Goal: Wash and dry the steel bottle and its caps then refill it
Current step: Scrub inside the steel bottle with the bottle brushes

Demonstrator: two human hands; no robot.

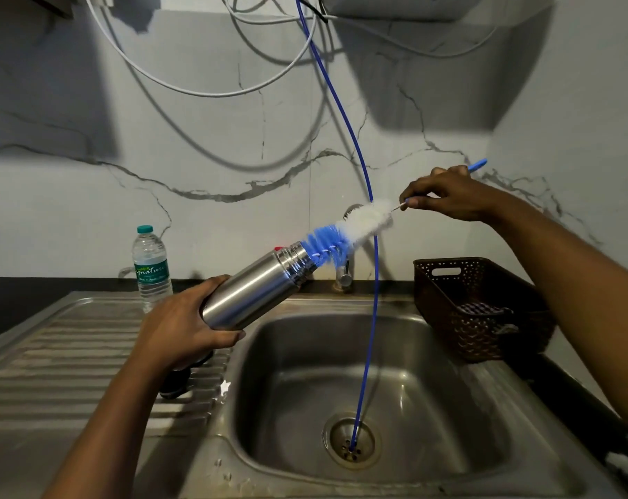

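1. Head view: steel bottle (254, 288) is tilting above the sink (431, 390), with the bottle brush (355, 228) bristles poking partly into its mouth.
2. Brown basket (445, 307) is holding something striped; can't tell what.
3. Left hand (186, 325) is gripping the steel bottle at its base, fingers wrapped around.
4. Right hand (445, 194) is pinching the brush's wire handle, arm raised.

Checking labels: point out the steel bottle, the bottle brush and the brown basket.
steel bottle (254, 293), head view, middle of its steel body.
bottle brush (362, 223), head view, white bristles outside the bottle's mouth.
brown basket (485, 340), head view, near side wall.
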